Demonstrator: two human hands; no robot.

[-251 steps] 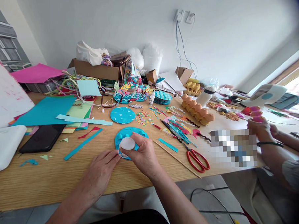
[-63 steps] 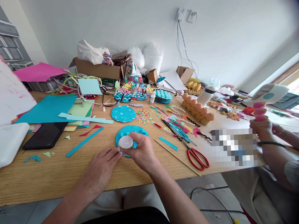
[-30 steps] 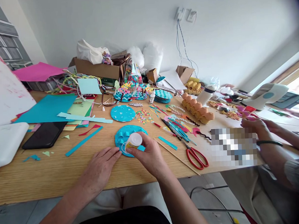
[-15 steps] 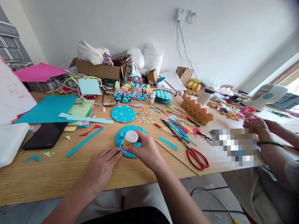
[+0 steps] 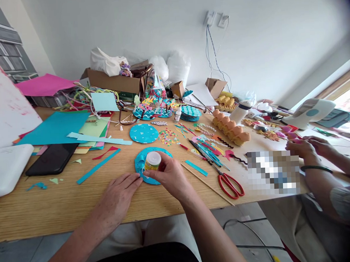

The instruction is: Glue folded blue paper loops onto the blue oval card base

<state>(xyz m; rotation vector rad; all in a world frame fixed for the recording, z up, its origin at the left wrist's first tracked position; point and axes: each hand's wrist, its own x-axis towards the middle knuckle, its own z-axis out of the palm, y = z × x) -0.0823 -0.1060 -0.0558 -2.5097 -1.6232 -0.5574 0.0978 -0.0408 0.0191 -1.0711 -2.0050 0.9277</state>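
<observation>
A round blue disc [image 5: 140, 157] with curled blue paper on it lies on the table before me. Over it, my right hand [image 5: 171, 173] grips a white glue bottle [image 5: 152, 160] with a yellow label, its flat white end facing up. The bottle's lower end is hidden. A small white curved line shows on the disc beside the bottle. My left hand [image 5: 121, 193] rests flat on the table, fingers stretched out and tips at the disc's near left edge. Behind lies a second blue disc [image 5: 143, 133] dotted with pale paper bits.
Red-handled scissors [image 5: 231, 185], a wooden stick [image 5: 208, 184] and a blue strip [image 5: 196, 168] lie to the right. On the left are a phone [image 5: 53, 159], paper sheets [image 5: 54, 126] and a long blue strip [image 5: 98, 166]. Another person's hands [image 5: 306, 146] work at far right.
The bottle has shifted very slightly over the disc, still in my right hand. My left hand stays in place. The other person's hands have moved a little.
</observation>
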